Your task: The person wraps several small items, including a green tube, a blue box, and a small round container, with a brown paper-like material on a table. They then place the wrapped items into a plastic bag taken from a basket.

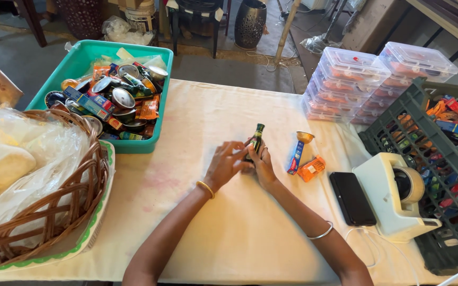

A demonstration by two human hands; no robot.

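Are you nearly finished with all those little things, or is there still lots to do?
Done: closed clear boxes stand stacked and filled. In hand: both the left hand and right hand hold a small dark bottle. Left: the teal tub looks heaped with tins and packets, so probably plenty.

Slim blue carton packet (pixel 295 157) on cloth, just beside small orange foil sachet (pixel 311 169). Black phone with dark blank screen (pixel 352 198) near them, flat. Clear lidded plastic boxes (pixel 349 85) stacked far right. Blue and orange packets fill teal plastic tub (pixel 78 59) and dark green crate (pixel 398 106).
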